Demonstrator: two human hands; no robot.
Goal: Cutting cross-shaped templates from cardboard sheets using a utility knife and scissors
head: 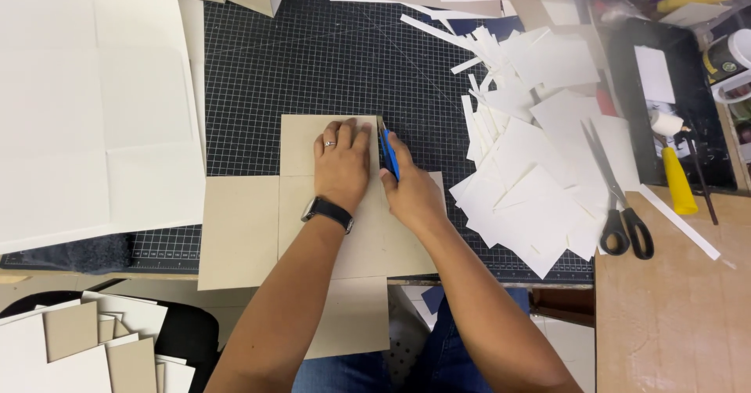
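Left hand (342, 162) lies flat and spread on the grey card (313, 229); right hand (411, 193) grips a blue knife (389, 152). White offcuts (540, 150) and scissors (618, 197) crowd the right.

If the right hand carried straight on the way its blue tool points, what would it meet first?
The right hand aims the blue tool up the cardboard sheet's right edge. Beyond that edge the way looks free over bare cutting mat; the first thing is probably the white paper strip, though alignment is uncertain.

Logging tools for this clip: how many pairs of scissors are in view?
1. The scissors lie right of the hands, blades on the white paper pile, black handles on the mat's edge. Others may be hidden under paper.
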